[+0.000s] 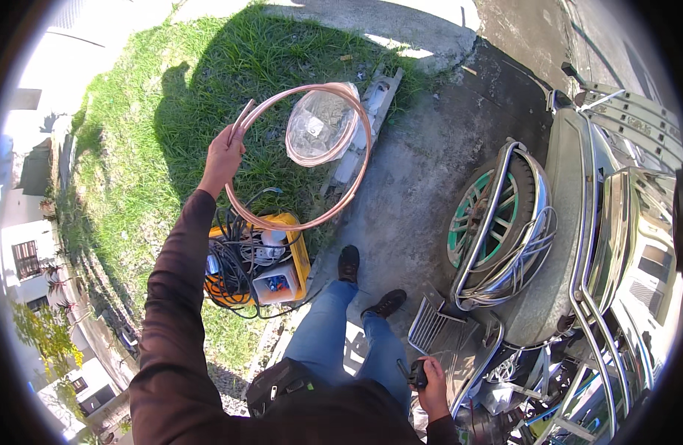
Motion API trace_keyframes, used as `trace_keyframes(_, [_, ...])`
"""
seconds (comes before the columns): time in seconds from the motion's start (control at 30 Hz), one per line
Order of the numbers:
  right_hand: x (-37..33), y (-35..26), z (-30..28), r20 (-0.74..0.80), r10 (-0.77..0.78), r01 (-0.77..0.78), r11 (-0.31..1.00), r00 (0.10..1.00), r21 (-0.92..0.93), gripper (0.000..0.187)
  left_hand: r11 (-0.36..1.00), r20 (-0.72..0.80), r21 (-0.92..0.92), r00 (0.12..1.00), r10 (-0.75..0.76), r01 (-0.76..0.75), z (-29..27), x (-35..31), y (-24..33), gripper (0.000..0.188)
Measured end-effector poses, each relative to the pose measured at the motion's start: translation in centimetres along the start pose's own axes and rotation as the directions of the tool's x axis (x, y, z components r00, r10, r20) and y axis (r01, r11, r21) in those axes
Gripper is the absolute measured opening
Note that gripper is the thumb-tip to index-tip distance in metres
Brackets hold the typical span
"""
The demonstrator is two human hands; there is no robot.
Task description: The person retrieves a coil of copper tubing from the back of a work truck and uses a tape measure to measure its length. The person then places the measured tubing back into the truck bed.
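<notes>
One broad patch of green grass spread on the left, and a grey-bodied vehicle stood on the right. Between them, a large round coil of bare, pinkish copper tube hung in the air, the left hand clamped on its left side, just below the projecting tube end. A firm hold across all the turns seemed right, yet light enough not to flatten the tube wall. The lower arc overlapped, in view, a yellow plastic crate heaped with black rubbery cables; the ring was best held high there, lest a loop snag it. Behind the upper arc lay a clear plastic bag, worth keeping clear of too. The right hand was closed around a small black object of unclear use; free, it could have steadied the coil's far side against kinking.
</notes>
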State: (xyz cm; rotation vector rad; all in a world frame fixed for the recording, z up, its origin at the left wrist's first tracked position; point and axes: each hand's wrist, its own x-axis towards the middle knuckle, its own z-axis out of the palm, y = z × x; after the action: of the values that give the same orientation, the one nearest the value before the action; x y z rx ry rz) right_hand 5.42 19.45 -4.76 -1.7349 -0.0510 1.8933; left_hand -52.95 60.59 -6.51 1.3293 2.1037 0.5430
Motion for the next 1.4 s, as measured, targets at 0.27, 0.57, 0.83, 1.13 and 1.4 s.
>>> trace_keyframes(0.27, [-4.5,-7.7,-1.8,0.109,-0.273,0.274,0.962,0.956,0.004,0.033,0.948,-0.184,-0.154,0.951,0.248,-0.277,7.1,-22.2,9.1,0.038])
trace_keyframes(0.57, [-8.3,-16.0,2.5,0.440,-0.507,0.546,0.836,0.741,0.045,0.013,0.601,-0.038,0.319,0.623,0.781,-0.733,4.8,-34.4,19.4,0.042])
trace_keyframes(0.83, [-16.9,-23.6,8.5,0.783,-0.588,0.867,-0.265,0.201,-0.422,0.025,0.229,0.253,0.365,0.333,0.908,-0.902,-4.0,-41.8,26.3,0.051])
trace_keyframes(1.13, [-12.3,-20.7,6.7,0.638,-0.508,0.621,-0.233,0.579,-0.749,0.036,0.195,0.452,0.210,0.272,0.850,-0.958,-4.6,-45.5,23.6,0.052])
trace_keyframes(1.4, [-6.0,-24.2,3.2,0.501,-0.611,0.584,-0.077,0.612,-0.808,0.040,0.287,0.363,0.020,0.275,0.890,-0.958,-9.0,-49.9,23.7,0.025])
